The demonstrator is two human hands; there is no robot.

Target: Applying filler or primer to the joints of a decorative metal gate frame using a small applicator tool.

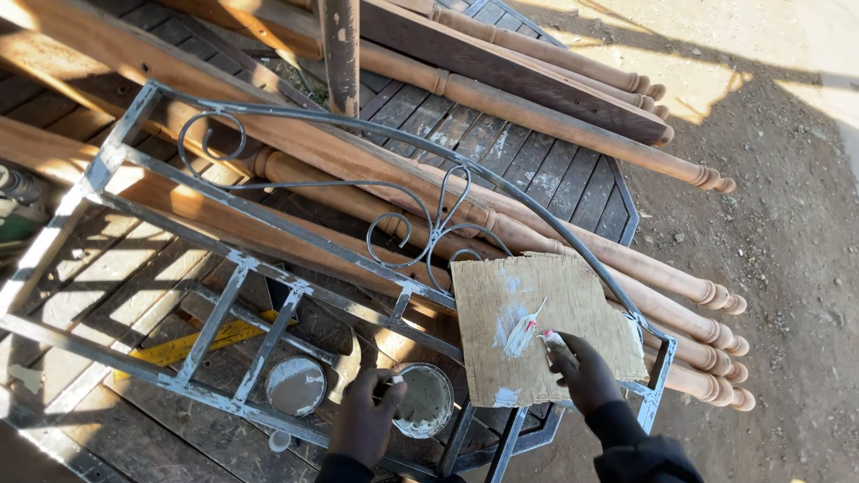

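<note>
Head view: the right hand (586,374) has its grip clenched on a small tube (555,340) with its tip over a white smear on the square tan board (537,326), which rests on the grey scrolled metal frame (268,268). The left hand (365,416) grasps the rim of a round open tin of pale filler (425,400). A second round tin lid (295,386) lies just beside it. Judging by this, squeeze sparingly onto the smear and keep the tin steadied upright
</note>
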